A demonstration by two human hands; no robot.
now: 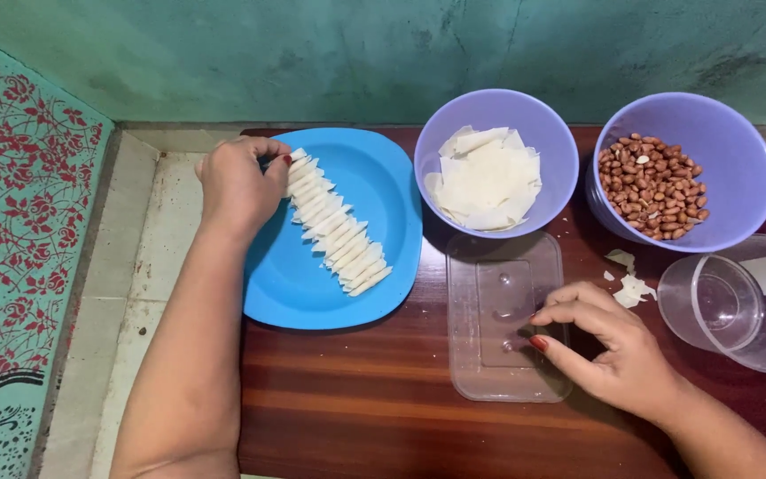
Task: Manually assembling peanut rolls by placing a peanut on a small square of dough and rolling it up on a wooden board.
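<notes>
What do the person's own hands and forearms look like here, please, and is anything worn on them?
Both forearms are bare, with no sleeves, watches or bangles in view. The left hand and right hand have red-polished fingernails, seen on the left thumb and on a right fingertip. No rings can be made out.

On the board (383,408) stands a plate (374,186) at the left, and a row of folded pieces (337,232) lies in it, from far left to near right. The left hand (239,182) is at the far end of this row. Right of the plate, at the back, is a bowl (551,133) with sheets (487,180) in it, and further right a bowl of peanuts (652,184). Before the first bowl lies a flat lid (489,355); the right hand (609,341) is at its right edge. Scraps (629,286) lie between the lid and a tipped cup (729,302) at the far right.
</notes>
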